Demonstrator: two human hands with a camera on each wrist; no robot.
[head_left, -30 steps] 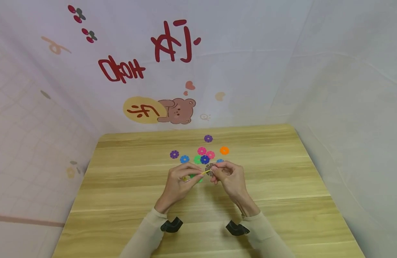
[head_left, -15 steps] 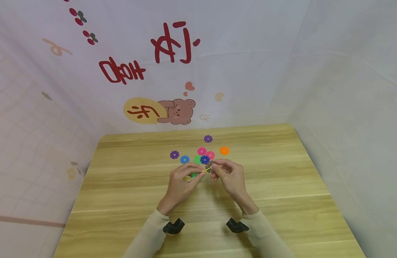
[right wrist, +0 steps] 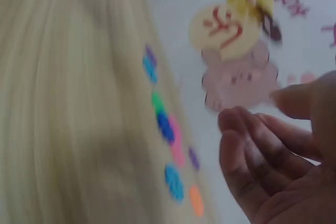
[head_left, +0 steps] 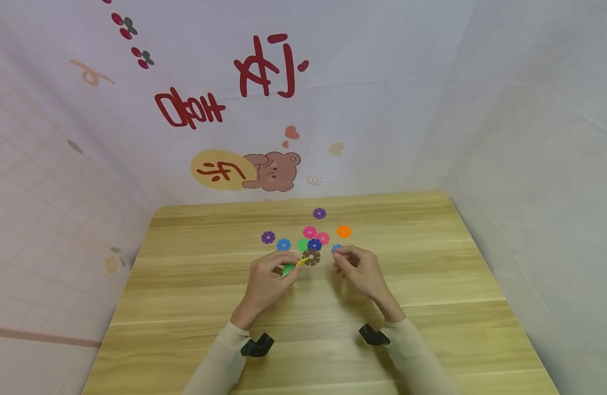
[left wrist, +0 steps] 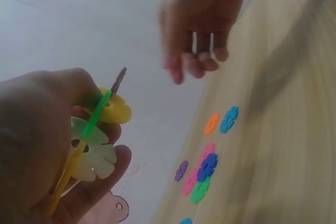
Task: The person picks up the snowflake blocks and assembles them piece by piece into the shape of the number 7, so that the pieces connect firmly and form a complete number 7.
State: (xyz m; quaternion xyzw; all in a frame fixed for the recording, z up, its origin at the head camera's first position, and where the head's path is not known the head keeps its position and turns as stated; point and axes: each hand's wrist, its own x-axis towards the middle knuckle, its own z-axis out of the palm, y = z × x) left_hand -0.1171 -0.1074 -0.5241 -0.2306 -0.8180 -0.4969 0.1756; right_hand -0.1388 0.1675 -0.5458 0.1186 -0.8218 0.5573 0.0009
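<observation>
L hand (head_left: 264, 280) grips multi-col. joined discs (left wrist: 101, 158); R hand (head_left: 361, 271) apart, loosely curled.

a printed bear (head_left: 278, 172) decorates the white backdrop (head_left: 382, 120) behind the table (head_left: 431, 274).

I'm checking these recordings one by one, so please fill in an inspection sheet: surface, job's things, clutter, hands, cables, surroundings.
Surface: wood-grain table.
Job's things: joined discs in the left hand; loose coloured discs lying on the table.
Clutter: nothing seen.
Hands: left hand pinches the joined discs; right hand has fingers loosely bent, holding nothing visible.
Cables: nothing seen.
Surroundings: pale wall with a printed bear and red lettering.
</observation>
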